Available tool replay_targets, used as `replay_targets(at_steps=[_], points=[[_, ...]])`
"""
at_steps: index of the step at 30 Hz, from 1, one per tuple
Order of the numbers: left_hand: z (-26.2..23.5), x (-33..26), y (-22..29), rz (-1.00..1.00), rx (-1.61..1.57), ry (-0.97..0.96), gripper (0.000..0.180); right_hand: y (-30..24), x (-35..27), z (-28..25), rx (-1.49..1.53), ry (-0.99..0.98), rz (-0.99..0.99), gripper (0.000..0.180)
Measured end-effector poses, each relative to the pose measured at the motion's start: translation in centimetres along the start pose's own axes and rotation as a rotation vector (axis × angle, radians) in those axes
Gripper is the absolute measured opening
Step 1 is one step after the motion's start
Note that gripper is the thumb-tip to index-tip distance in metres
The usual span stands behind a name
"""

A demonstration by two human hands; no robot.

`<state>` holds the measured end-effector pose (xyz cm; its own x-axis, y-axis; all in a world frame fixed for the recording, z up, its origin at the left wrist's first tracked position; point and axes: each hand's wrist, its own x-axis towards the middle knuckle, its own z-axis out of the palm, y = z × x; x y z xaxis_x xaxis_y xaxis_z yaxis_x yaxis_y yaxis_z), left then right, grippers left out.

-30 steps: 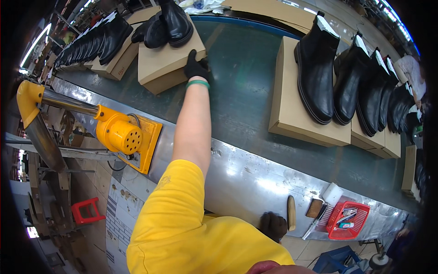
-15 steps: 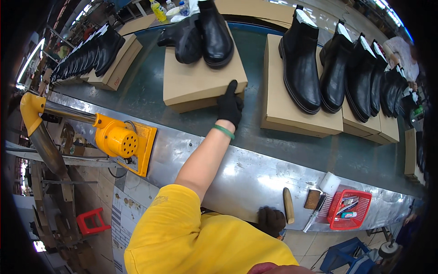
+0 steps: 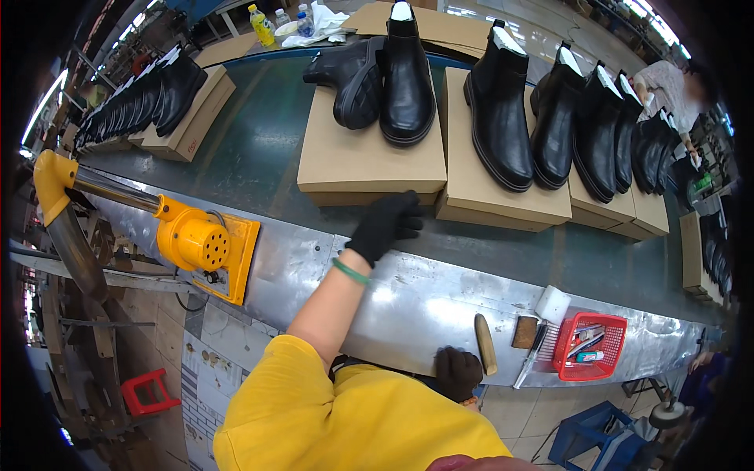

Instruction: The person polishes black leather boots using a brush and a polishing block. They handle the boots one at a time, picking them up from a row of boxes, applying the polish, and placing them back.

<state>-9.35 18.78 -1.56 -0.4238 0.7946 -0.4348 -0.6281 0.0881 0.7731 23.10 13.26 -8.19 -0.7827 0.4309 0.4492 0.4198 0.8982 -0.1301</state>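
Head view, my left hand point(image 3: 386, 224): black-gloved, its fingers parted and slightly bent; I hold it low in front of the near box point(image 3: 369, 165), fingertips by the lower front edge; I cannot tell whether they touch the cardboard; a green band point(image 3: 350, 271) circles my wrist
Near box: lies on the green surface point(image 3: 259, 149), just beside the next box point(image 3: 459, 169); I cannot tell whether the two touch
Boots on the near box: the upright boot point(image 3: 407, 90) stands at the right, black, white stuffing at its top; the tipped boot point(image 3: 357, 98) lies on its side to the left, sole in view
Next box: bears upright black boots point(image 3: 500, 118); more stand in a row to their right
My right hand point(image 3: 458, 373): dark-gloved, fingers curled and pressed together at the near edge of the metal counter point(image 3: 393, 314), just beside a wooden stick point(image 3: 485, 345); I cannot tell whether anything is inside my fist
Counter, right part: a brown block point(image 3: 525, 332), a white roll point(image 3: 553, 304) and a red basket point(image 3: 559, 345) holding small items
Counter, left part: a yellow machine point(image 3: 208, 247)
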Motion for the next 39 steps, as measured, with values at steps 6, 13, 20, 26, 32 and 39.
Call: replay_targets(at_steps=[6, 13, 20, 26, 32, 39], points=[[-5.3, 2.6, 9.5, 0.479, -0.086, 0.335, 0.051, -0.1, -0.4, 0.1, 0.020, 0.016, 0.014, 0.016], [-7.4, 13.9, 16.7, 0.179, -0.241, -0.115, 0.057, -0.4, 0.1, -0.2, 0.081, 0.061, 0.063, 0.015], [-5.1, 15.1, 18.7, 0.183, -0.087, 0.086, 0.043, 0.1, -0.5, 0.4, 0.048, 0.028, 0.079, 0.011], [-7.2, 16.1, 16.1, 0.658, 0.182, 0.224, 0.057, 0.0, -1.0, 1.0, 0.103, 0.041, 0.106, 0.009], [-4.3, 10.7, 13.3, 0.800, -0.181, -0.054, 0.053, -0.1, -1.1, 1.2, 0.096, 0.066, 0.128, 0.009], [-4.0, 2.2, 7.6, 0.663, -0.579, -0.268, 0.036, -1.1, 0.2, -0.3, 0.196, 0.092, 0.279, 0.008]])
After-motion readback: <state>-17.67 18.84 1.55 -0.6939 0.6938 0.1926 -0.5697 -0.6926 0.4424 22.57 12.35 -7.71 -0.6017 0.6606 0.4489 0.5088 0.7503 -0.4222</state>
